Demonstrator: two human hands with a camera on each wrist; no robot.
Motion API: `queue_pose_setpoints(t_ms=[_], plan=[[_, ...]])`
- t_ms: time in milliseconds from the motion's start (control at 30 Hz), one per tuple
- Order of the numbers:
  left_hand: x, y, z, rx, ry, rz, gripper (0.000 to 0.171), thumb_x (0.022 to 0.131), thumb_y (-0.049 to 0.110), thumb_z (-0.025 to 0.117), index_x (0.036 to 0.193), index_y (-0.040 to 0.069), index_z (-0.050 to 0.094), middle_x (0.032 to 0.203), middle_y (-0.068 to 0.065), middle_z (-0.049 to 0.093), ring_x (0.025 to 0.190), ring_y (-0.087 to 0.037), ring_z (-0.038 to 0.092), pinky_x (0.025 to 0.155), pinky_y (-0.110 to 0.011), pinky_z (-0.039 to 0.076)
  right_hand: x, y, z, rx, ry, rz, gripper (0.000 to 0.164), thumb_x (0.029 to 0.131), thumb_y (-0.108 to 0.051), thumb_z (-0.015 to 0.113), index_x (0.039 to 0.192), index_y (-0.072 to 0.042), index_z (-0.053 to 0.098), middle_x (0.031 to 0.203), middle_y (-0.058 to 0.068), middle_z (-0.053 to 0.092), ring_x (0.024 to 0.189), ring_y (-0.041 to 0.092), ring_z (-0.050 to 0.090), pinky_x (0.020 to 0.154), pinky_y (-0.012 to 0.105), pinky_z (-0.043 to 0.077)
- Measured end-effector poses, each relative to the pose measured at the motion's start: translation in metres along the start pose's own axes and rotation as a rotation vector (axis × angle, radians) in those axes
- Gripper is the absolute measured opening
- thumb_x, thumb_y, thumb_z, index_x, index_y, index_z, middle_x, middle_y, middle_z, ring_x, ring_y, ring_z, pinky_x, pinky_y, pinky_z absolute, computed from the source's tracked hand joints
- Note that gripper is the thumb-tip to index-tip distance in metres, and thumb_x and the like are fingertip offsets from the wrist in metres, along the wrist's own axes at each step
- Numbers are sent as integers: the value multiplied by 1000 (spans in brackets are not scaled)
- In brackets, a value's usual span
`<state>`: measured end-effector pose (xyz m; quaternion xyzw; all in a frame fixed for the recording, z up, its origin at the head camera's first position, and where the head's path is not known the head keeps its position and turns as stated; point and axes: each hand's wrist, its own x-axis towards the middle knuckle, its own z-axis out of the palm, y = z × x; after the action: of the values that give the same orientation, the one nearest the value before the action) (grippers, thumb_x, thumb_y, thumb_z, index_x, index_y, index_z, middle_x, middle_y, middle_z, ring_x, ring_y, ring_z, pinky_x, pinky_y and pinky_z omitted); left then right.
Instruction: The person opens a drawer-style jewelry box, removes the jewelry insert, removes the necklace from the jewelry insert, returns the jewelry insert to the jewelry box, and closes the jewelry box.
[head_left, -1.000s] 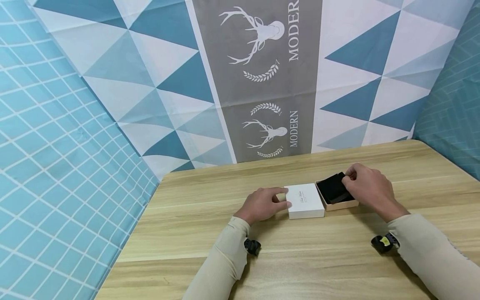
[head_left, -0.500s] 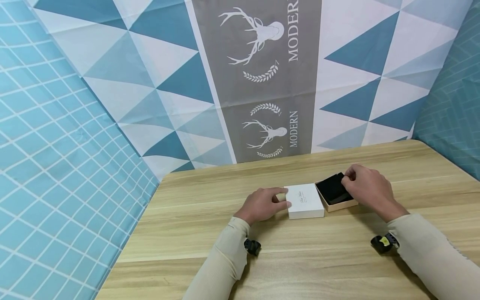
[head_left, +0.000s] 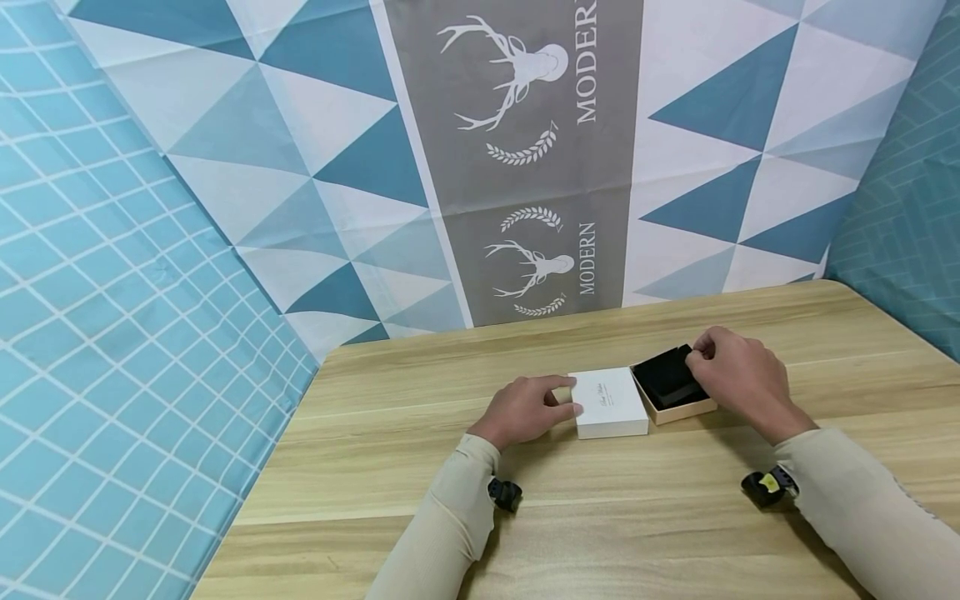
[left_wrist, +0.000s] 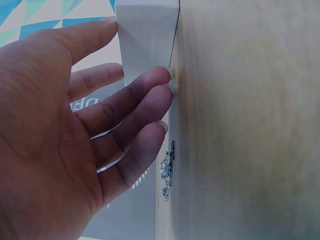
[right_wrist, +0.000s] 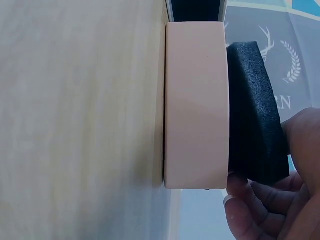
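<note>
In the head view almost nothing moves compared with one second before: the black foam pad [head_left: 663,375] sits a little more tilted, its far corner raised slightly higher above the small beige cardboard box base [head_left: 678,408], while the flat white cardboard lid [head_left: 609,402] lies in the same place just beside the base, on the light wooden table [head_left: 420,467]. I judge from this that the work is in a slow phase, the foam being lifted out of the base little by little, and the lid only being kept steady. The left hand [head_left: 523,408] rests at the left edge of the lid, with the fingers nearly straight and only touching its side. The right hand [head_left: 738,375] is curled over the right part of the foam. In the left wrist view, the fingertips [left_wrist: 162,82] of the left hand [left_wrist: 60,145] press lightly against the white wall of the lid [left_wrist: 147,35] near the table [left_wrist: 245,125], relaxed and not clenched. In the right wrist view, the foam [right_wrist: 255,115] stands out above the rim of the beige base [right_wrist: 196,105], and the fingers [right_wrist: 250,210] of the right hand pinch its lower end; the thumb is probably behind the foam, but the view does not show it clearly.
</note>
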<state>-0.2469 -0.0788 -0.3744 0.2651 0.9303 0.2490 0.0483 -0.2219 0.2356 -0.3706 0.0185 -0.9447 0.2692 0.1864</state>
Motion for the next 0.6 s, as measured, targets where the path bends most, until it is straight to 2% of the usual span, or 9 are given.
queue_pose_setpoints(t_ms=[233, 600], plan=[[0, 0, 0, 4, 1, 4, 49, 96, 50, 63, 139, 28, 61, 89, 13, 71, 74, 1, 60, 67, -26, 47, 0, -1, 0, 7, -52, -8, 23, 95, -22, 55, 103, -3, 66, 87, 12, 68, 59, 21, 54, 46, 35, 39], [0, 1, 0, 0, -3, -1, 49, 96, 50, 64, 139, 28, 61, 90, 12, 71, 75, 2, 60, 68, -26, 47, 2, -3, 0, -10, -100, -25, 27, 95, -24, 60, 106, -1, 69, 91, 14, 70, 62, 19, 56, 48, 35, 40]])
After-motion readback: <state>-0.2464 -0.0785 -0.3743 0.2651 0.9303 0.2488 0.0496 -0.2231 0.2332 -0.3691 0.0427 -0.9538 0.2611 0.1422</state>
